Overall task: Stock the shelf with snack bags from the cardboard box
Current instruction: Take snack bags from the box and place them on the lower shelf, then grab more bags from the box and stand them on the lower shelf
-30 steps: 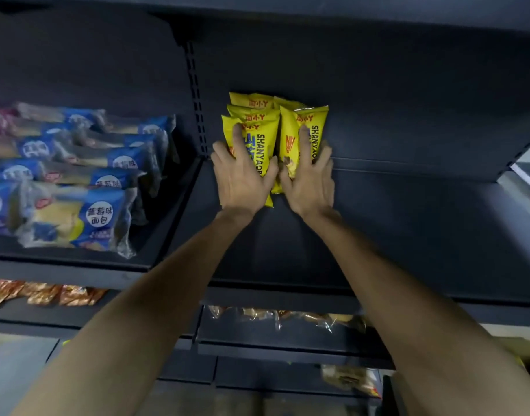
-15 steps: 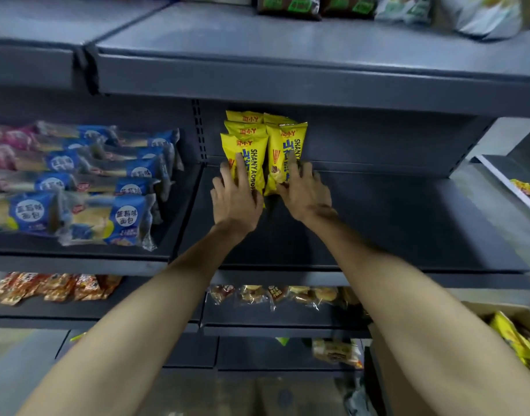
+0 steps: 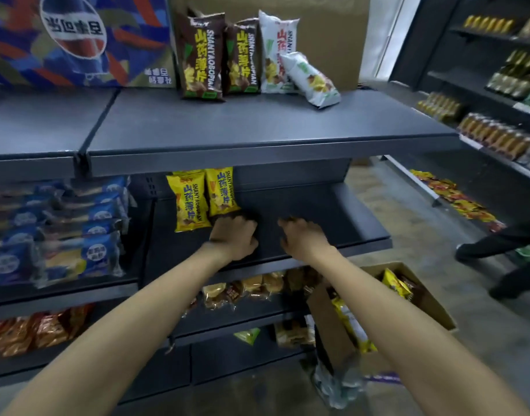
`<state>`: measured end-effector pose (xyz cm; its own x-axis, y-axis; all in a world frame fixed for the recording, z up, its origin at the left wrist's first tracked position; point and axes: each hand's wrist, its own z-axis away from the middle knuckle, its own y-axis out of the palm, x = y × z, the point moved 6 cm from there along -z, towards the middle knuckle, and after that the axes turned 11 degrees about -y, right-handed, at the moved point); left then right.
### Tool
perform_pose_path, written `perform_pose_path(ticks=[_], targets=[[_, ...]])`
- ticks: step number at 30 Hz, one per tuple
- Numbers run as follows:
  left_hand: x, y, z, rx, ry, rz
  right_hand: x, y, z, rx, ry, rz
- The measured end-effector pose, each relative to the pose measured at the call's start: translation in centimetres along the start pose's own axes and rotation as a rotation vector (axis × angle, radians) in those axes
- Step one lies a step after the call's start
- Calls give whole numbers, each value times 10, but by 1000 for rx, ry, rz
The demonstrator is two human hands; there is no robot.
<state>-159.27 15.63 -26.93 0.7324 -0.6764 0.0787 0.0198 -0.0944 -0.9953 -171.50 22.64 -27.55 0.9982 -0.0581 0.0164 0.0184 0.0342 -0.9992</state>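
Two yellow yam-chip bags [image 3: 202,198] are seen standing at the back left of the middle shelf [image 3: 302,208], and more lie in the cardboard box [image 3: 429,298] on the floor at lower right. The left hand [image 3: 235,235] is held just below the bags and the right hand [image 3: 302,237] over bare shelf; on both, the fingers are loosely curled and nothing is gripped. The bags are judged light, air-puffed, slick and easily crushed, best taken by the crimped top seam or lightly across both sides.
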Motion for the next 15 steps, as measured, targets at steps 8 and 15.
perform_pose_path(ticks=[8, 15], targets=[[-134, -9, 31, -13, 181, 101, -101, 17, 135, -95, 239, -120], [-239, 18, 49, 81, 191, 107, -205, 69, 271, -39, 458, -197]])
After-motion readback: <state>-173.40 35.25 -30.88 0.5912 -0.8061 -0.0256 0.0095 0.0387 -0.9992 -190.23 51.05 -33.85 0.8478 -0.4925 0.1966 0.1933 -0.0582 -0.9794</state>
